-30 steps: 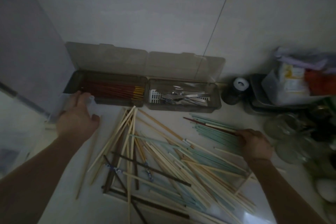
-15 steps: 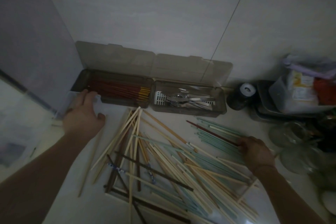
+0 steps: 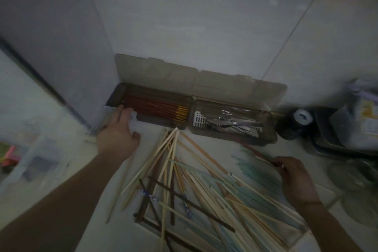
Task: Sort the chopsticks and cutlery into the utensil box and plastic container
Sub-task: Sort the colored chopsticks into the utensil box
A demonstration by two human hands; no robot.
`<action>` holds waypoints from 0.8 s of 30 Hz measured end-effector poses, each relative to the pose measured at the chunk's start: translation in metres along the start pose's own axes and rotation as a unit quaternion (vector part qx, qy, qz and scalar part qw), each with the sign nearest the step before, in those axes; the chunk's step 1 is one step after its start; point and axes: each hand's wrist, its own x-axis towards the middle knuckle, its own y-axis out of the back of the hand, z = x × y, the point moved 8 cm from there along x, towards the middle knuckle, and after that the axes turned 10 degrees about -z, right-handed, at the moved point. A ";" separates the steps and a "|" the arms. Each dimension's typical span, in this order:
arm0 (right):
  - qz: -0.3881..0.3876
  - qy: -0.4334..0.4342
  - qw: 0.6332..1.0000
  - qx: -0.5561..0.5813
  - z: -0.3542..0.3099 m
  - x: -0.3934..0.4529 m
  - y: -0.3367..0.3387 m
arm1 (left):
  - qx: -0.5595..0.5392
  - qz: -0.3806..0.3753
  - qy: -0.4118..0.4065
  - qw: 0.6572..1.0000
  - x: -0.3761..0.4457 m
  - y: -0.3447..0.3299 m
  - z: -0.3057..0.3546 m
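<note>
My right hand (image 3: 294,178) pinches the near end of a dark red chopstick (image 3: 258,153) between fingertips and thumb, just in front of the utensil box (image 3: 235,137); its far tip points at the box's right compartment. My left hand (image 3: 118,135) lies flat with fingers straight, the fingertips touching the front left corner of the box and a pale translucent edge there that I cannot identify.

The utensil box is smoky translucent plastic, long and shallow, with its lid (image 3: 196,80) tipped back against the tiled wall. Its left compartment holds red chopsticks with yellow tips (image 3: 159,107); the right holds metal cutlery (image 3: 231,124) on a white slotted insert. In front of the box lies a loose heap of pale wooden chopsticks (image 3: 163,159), with pale green chopsticks (image 3: 253,172) just right of them, beside my right hand, and a few dark brown chopsticks (image 3: 173,196) crossed on the side farthest from the box.

I judge the red stick light, stiff and probably lacquered, so slick. Held at one end it will swing, so I would shift my grip nearer the middle and lay it parallel among its fellows in the left compartment.
</note>
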 end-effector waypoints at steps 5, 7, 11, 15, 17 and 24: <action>0.047 0.120 0.991 0.024 -0.112 0.063 -0.002 | 0.021 -0.001 -0.010 1.000 -0.001 0.001 -0.002; 0.031 0.144 0.989 -0.001 -0.155 0.094 -0.018 | 0.025 -0.005 -0.001 1.000 -0.001 0.001 -0.001; -0.050 0.181 0.979 -0.076 -0.222 0.147 -0.065 | 0.032 0.005 0.007 0.999 -0.001 0.002 0.000; -0.131 0.134 0.974 -0.123 -0.245 0.179 -0.112 | 0.032 0.002 0.002 0.999 0.001 0.000 -0.003; -0.151 0.137 0.970 -0.132 -0.251 0.185 -0.129 | 0.031 -0.004 0.003 0.999 0.002 -0.002 -0.004; -0.132 0.243 0.957 -0.089 -0.252 0.170 -0.127 | 0.023 -0.002 0.004 1.000 0.003 -0.004 -0.005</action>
